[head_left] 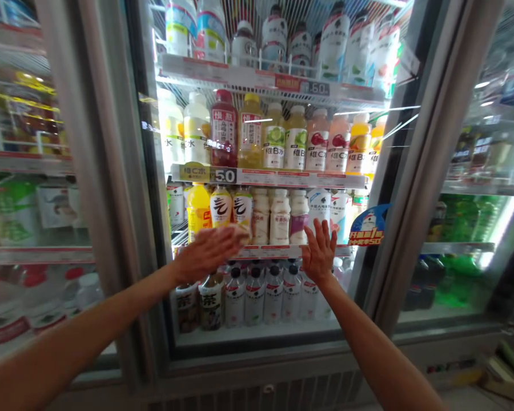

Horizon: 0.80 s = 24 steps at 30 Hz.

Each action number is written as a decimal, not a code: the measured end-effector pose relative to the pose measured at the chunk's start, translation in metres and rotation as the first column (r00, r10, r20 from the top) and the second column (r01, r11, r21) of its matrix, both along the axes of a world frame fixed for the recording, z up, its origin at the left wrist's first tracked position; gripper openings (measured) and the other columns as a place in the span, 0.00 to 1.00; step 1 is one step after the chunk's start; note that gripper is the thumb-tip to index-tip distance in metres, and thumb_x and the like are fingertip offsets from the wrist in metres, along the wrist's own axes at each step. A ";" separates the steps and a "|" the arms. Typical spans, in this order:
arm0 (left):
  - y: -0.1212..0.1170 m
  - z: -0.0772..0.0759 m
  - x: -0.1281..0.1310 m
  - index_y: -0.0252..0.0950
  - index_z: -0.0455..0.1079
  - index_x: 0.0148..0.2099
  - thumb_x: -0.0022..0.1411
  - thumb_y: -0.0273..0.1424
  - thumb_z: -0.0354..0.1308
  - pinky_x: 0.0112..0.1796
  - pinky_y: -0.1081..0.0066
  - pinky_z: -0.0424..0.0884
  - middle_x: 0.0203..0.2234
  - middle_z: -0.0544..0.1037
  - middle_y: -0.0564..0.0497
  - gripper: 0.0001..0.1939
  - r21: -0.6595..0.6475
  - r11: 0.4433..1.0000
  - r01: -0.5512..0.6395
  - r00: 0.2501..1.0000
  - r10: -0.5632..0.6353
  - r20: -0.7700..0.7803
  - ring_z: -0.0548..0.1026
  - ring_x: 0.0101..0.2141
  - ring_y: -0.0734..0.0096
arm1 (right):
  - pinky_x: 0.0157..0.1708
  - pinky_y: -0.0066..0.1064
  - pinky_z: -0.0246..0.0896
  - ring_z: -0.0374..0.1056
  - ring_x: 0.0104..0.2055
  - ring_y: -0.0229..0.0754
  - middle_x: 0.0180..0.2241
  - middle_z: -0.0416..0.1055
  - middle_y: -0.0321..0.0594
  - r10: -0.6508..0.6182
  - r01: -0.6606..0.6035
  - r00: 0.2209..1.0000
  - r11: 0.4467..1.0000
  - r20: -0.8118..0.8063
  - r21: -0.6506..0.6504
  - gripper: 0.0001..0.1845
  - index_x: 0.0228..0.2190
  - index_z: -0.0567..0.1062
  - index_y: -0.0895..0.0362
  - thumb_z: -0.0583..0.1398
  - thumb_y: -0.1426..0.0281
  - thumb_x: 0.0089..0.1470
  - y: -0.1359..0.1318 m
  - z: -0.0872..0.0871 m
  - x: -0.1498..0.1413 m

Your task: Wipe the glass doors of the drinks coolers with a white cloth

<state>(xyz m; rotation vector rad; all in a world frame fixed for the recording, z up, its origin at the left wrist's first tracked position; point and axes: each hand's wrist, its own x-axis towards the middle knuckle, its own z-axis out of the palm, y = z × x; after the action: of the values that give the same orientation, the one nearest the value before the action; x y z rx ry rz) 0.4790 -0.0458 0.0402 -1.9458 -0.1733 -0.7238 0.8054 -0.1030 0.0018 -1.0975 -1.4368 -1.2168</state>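
My left hand (pixel 212 249) stretches out flat, fingers together and straight, holding nothing. It is slightly blurred and covers the lower part of several drinks, such as the yellow bottle (pixel 197 205) and the black-and-yellow labelled bottles (pixel 221 206). My right hand (pixel 319 248) is raised with its fingers spread, also holding nothing. Behind it are a purple-labelled white bottle (pixel 298 214) and a blue-and-white bottle (pixel 319 204). Both hands are in front of a lit drinks fridge with a glass door (pixel 374 171). Whether either touches the glass, I cannot tell.
Shelves of bottles fill the fridge, with red and yellow drinks (pixel 224 128) above and dark-capped bottles (pixel 255 297) below. A blue sticker (pixel 368 225) is on the glass at right. Metal door frames (pixel 98 171) stand on both sides, with more fridge sections beyond.
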 end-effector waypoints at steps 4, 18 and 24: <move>0.002 -0.006 -0.032 0.39 0.47 0.63 0.59 0.26 0.51 0.60 0.56 0.45 0.62 0.51 0.47 0.31 -0.093 0.990 -0.109 0.915 0.137 0.380 0.45 0.62 0.60 | 0.61 0.50 0.35 0.38 0.65 0.47 0.63 0.43 0.39 0.005 -0.005 1.000 1.000 0.000 0.014 0.30 0.59 0.49 0.50 0.47 0.70 0.55 0.001 0.000 0.000; -0.005 -0.026 -0.007 0.42 0.50 0.62 0.60 0.27 0.47 0.61 0.60 0.40 0.61 0.51 0.53 0.28 0.000 1.000 0.005 0.998 -0.005 0.061 0.41 0.62 0.67 | 0.61 0.51 0.35 0.40 0.65 0.48 0.63 0.45 0.39 0.031 -0.031 0.999 1.000 -0.020 0.006 0.29 0.59 0.51 0.50 0.47 0.69 0.56 0.000 -0.001 -0.001; -0.006 -0.006 -0.001 0.41 0.52 0.61 0.61 0.28 0.45 0.61 0.63 0.42 0.62 0.51 0.55 0.25 0.018 0.999 -0.045 0.998 0.046 -0.050 0.40 0.62 0.70 | 0.61 0.50 0.35 0.40 0.64 0.48 0.63 0.45 0.39 0.036 -0.036 0.999 0.999 -0.008 0.017 0.29 0.59 0.51 0.50 0.48 0.69 0.56 0.001 -0.001 0.000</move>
<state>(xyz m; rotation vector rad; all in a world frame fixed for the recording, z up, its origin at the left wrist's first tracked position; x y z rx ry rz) 0.4779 -0.0519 0.0337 -1.9364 -0.1794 -0.6438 0.8053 -0.1025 0.0005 -1.0596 -1.4317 -1.1954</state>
